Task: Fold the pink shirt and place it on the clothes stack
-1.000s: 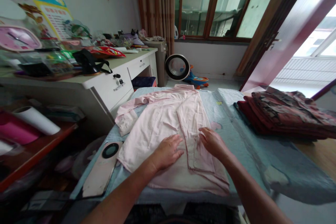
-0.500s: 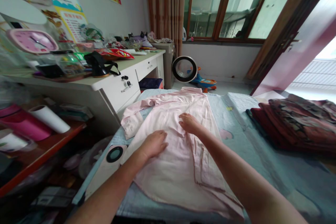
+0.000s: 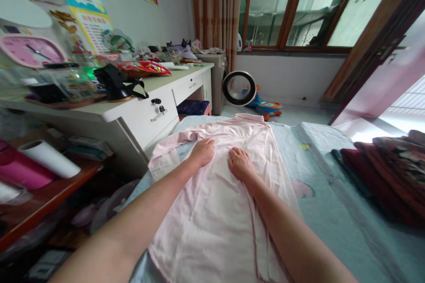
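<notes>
Thin, matt, finely creased cloth is seen in the shirt point(image 3: 212, 212) at the centre of the frame, and matt, slightly rumpled cloth in the sheet point(image 3: 318, 212) beneath. Soft, matt fabric is shown by the stack point(image 3: 385, 181) at right and the curtain point(image 3: 215, 17) at upper centre. Smooth wood is suggested by the window frame point(image 3: 292, 9). At left, glossy plastic is suggested by the clock point(image 3: 31, 51), and shiny, crinkled film by the packet point(image 3: 144, 68).
</notes>
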A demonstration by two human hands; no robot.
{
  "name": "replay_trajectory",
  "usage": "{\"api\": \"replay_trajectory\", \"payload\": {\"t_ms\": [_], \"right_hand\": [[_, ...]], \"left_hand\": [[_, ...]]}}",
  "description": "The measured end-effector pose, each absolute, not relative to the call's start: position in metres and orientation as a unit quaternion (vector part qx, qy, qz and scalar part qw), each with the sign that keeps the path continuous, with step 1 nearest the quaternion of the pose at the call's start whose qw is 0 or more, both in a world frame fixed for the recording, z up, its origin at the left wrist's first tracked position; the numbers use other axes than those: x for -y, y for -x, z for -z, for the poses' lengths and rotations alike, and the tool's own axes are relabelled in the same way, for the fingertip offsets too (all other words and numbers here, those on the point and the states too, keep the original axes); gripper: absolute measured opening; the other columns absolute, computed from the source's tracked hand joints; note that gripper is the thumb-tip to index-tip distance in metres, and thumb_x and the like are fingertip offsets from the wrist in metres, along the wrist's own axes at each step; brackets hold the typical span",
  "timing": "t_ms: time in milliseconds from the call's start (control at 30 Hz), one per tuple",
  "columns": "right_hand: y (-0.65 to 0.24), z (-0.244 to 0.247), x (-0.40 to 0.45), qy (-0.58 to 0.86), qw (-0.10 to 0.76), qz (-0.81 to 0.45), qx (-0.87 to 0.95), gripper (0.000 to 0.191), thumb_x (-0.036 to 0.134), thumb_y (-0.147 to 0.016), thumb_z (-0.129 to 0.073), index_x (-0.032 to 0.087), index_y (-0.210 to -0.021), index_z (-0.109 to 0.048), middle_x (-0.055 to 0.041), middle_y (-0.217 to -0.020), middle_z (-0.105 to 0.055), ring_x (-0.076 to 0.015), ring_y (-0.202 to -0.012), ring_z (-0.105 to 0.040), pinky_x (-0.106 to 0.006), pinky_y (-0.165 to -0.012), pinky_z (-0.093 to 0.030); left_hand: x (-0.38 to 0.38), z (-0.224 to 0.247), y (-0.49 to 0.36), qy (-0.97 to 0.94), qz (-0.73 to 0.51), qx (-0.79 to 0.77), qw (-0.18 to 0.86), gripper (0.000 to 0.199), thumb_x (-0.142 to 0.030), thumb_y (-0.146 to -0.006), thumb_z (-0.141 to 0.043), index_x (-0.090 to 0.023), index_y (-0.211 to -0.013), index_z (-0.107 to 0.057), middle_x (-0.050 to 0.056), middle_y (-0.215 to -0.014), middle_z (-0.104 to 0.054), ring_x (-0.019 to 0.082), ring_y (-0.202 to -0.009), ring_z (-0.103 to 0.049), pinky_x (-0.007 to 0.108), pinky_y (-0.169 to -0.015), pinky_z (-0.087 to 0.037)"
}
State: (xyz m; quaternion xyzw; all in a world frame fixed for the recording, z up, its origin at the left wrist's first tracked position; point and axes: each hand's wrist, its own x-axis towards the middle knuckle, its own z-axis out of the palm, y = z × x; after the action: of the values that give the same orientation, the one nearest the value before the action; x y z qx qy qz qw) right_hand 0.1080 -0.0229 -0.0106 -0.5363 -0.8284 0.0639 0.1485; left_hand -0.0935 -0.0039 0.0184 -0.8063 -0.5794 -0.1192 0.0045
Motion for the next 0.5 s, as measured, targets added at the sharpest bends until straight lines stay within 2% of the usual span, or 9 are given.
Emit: {"api": "replay_trajectory", "payload": {"t_ms": [167, 333, 500], "right_hand": [[-0.110, 0.014, 0.019, 0.527, 0.168, -0.082, 0.829, 0.036, 0.029, -0.097, -0.042, 0.016, -0.128, -0.058, -0.0118, -0.139, -0.054, -0.0224, -0.128, -0.046, -0.035, -0.109, -0.028], [-0.113, 0.016, 0.017, 0.519, 0.180, -0.096, 0.830, 0.035, 0.028, -0.097, -0.042, 0.016, -0.125, -0.060, -0.0108, -0.139, -0.054, -0.0223, -0.129, -0.045, -0.035, -0.111, -0.027], [-0.114, 0.016, 0.016, 0.520, 0.178, -0.114, 0.828, 0.035, 0.026, -0.094, -0.046, 0.017, -0.125, -0.060, -0.0102, -0.140, -0.053, -0.0225, -0.130, -0.045, -0.036, -0.111, -0.027]], "left_hand": [[-0.048, -0.016, 0.084, 0.789, 0.096, 0.607, 0.015, 0.031, -0.023, -0.090, -0.049, -0.016, -0.118, -0.061, 0.014, -0.132, -0.060, 0.025, -0.129, -0.048, 0.040, -0.111, -0.035], [-0.074, -0.009, 0.088, 0.769, 0.056, 0.636, -0.017, 0.029, -0.033, -0.092, -0.048, -0.023, -0.112, -0.066, 0.009, -0.123, -0.068, 0.026, -0.119, -0.057, 0.041, -0.105, -0.040], [-0.099, -0.007, 0.092, 0.736, 0.051, 0.673, -0.049, 0.036, -0.044, -0.092, -0.048, -0.022, -0.109, -0.069, 0.015, -0.124, -0.067, 0.032, -0.117, -0.060, 0.048, -0.102, -0.041]]}}
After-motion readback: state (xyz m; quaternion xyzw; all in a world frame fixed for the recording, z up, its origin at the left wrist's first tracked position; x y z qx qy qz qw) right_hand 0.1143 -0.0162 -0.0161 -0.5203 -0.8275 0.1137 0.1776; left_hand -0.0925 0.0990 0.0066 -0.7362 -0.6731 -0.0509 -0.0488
